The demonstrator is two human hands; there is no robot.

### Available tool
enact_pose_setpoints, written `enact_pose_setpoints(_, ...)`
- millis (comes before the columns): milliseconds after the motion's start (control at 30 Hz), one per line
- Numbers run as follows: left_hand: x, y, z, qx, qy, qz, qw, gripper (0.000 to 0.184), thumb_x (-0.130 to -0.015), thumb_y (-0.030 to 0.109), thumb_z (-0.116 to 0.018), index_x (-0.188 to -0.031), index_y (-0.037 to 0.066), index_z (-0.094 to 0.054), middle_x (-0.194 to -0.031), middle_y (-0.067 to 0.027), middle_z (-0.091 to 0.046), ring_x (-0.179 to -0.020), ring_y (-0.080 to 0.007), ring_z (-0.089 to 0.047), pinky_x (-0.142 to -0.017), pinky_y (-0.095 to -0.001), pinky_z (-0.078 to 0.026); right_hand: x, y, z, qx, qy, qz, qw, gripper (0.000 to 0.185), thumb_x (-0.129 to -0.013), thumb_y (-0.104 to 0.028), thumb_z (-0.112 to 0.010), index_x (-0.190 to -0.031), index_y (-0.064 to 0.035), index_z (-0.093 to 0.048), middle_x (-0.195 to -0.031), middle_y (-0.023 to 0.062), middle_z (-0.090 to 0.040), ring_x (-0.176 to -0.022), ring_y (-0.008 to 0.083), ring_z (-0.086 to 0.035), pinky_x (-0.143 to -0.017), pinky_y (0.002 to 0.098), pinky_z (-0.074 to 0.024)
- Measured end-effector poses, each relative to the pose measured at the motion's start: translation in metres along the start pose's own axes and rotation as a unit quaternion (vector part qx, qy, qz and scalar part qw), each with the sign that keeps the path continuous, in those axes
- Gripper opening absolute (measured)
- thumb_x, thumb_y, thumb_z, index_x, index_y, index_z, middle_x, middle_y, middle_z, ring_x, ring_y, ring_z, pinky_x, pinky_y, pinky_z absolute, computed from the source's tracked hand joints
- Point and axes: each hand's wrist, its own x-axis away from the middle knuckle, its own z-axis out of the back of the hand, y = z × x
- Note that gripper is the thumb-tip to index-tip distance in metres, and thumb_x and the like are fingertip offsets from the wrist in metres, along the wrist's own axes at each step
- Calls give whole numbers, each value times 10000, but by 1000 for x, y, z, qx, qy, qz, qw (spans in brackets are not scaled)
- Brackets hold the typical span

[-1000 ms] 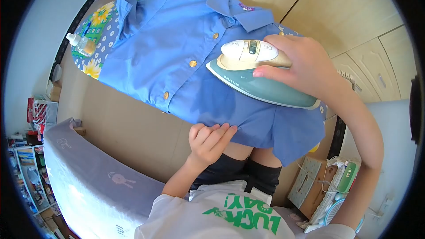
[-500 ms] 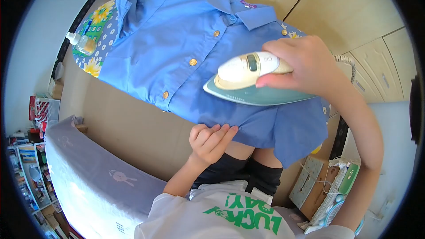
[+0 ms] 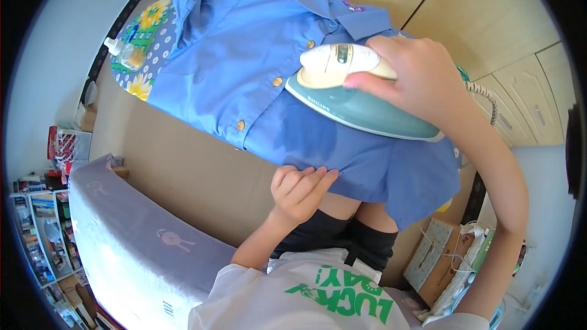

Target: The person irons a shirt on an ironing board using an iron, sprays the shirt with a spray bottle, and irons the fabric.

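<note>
A blue shirt (image 3: 226, 55) with gold buttons and a collar lies spread over an ironing board (image 3: 142, 87) with a flowered cover. My right hand (image 3: 416, 76) is wrapped round the handle of a green and cream iron (image 3: 361, 109). The iron rests on the shirt, its tip pointing left near the button placket; its soleplate is hidden. At the shirt's near edge, my left hand (image 3: 302, 192) pinches the hem between curled fingers. A darker, damp-looking patch shows between the left hand and the iron. A small spray bottle (image 3: 128, 55) lies at the board's left end.
Behind the board stand pale wooden cabinets (image 3: 495, 18). The iron's cord (image 3: 486, 90) trails off at the right. A sheet-covered piece of furniture (image 3: 140, 238) is at lower left, with a packed shelf (image 3: 49, 232) beyond. A box (image 3: 431, 250) stands at lower right.
The iron has moved slightly away from me across the shirt, toward the collar side. My left hand stays on the hem. The whole view has shifted a little.
</note>
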Motion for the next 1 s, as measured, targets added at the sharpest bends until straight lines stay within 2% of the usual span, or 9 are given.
enact_pose_setpoints(167, -1, 0, 0, -3, 2, -3, 1000, 299, -626, 8, -662, -902, 105, -724, -829, 21, -585, -682, -165, -513, -621, -314, -397, 1, -4, 4, -33, -51, 53, 997, 480, -770, -520, -656, -719, -46, -606, -613, 118, -595, -548, 304, -586, -515, 389, -462)
enact_pose_setpoints(233, -1, 0, 0, -2, 3, -3, 1000, 302, -622, 11, -663, -902, 105, -724, -831, 22, -586, -683, -164, -514, -622, -315, -397, 0, -4, -3, 5, 18, 11, 1000, 485, -761, -528, -659, -724, -48, -607, -611, 112, -590, -548, 303, -583, -515, 388, -460)
enact_pose_setpoints(367, 1, 0, 0, 6, 4, 5, 1000, 311, -614, 18, -668, -905, 110, -725, -827, 26, -583, -682, -165, -509, -626, -316, -397, -5, -4, -2, 8, -3, -29, 1000, 480, -758, -532, -660, -732, -55, -610, -626, 112, -596, -555, 302, -586, -519, 385, -462)
enact_pose_setpoints(433, 0, 0, -1, 7, 5, 7, 1000, 312, -613, 20, -669, -907, 111, -725, -828, 26, -583, -684, -164, -510, -627, -315, -398, -3, -3, 2, -11, -19, 55, 998, 470, -762, -529, -657, -745, -61, -611, -631, 112, -597, -560, 303, -588, -522, 386, -463)
enact_pose_setpoints(567, 1, 0, -1, 1, 5, 3, 1000, 309, -615, 26, -670, -906, 114, -726, -833, 26, -586, -689, -160, -518, -630, -315, -402, -1, -4, 1, -28, -43, 72, 996, 459, -760, -522, -662, -761, -65, -613, -644, 114, -600, -576, 301, -593, -529, 386, -465)
enact_pose_setpoints(667, 0, 0, 0, 3, 6, 2, 1000, 307, -614, 28, -671, -903, 116, -727, -832, 25, -585, -689, -159, -519, -627, -314, -401, -4, -3, -5, -9, 21, 30, 999, 460, -748, -524, -671, -766, -69, -612, -628, 106, -592, -566, 301, -590, -522, 382, -461)
enact_pose_setpoints(767, 0, -2, 0, 5, 2, -1, 1000, 318, -607, 24, -672, -906, 116, -728, -838, 26, -588, -689, -160, -519, -626, -310, -400, -5, 0, -1, -17, 7, 45, 999, 458, -746, -521, -673, -763, -68, -609, -639, 108, -599, -574, 299, -595, -523, 382, -462)
enact_pose_setpoints(833, 0, -3, -1, 6, -1, -3, 1000, 329, -601, 21, -672, -911, 116, -729, -844, 27, -591, -691, -160, -521, -626, -308, -399, -4, 0, 3, -46, -46, 106, 992, 449, -755, -515, -667, -767, -69, -610, -645, 105, -603, -576, 300, -595, -524, 384, -462)
enact_pose_setpoints(1000, 4, -9, -2, -16, 8, -66, 998, 327, -580, 16, -689, -891, 109, -736, -856, 26, -599, -676, -142, -519, -531, -262, -396, -7, -1, -4, -12, 0, 54, 998, 449, -742, -528, -673, -773, -83, -623, -627, 94, -602, -554, 291, -587, -511, 375, -458)
